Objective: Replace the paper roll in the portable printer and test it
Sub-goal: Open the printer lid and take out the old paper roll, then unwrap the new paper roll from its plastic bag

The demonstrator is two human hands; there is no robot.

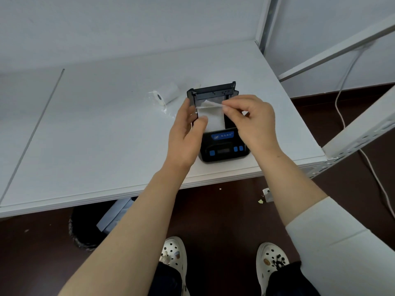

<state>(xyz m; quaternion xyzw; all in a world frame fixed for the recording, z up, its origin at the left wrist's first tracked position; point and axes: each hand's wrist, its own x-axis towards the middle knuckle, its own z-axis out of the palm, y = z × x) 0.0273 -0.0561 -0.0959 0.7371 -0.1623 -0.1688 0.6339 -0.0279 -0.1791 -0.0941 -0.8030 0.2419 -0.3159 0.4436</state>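
Paper roll [211, 120] seated in the open printer [222, 146].
The right hand [254, 122] has fingers pinching its free end [210, 104]; the left hand [184, 137], fingers straight, steadies it. Draw it out square before closing.

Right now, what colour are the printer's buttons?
Blue. The buttons sit on the black printer, clearest in the head view.
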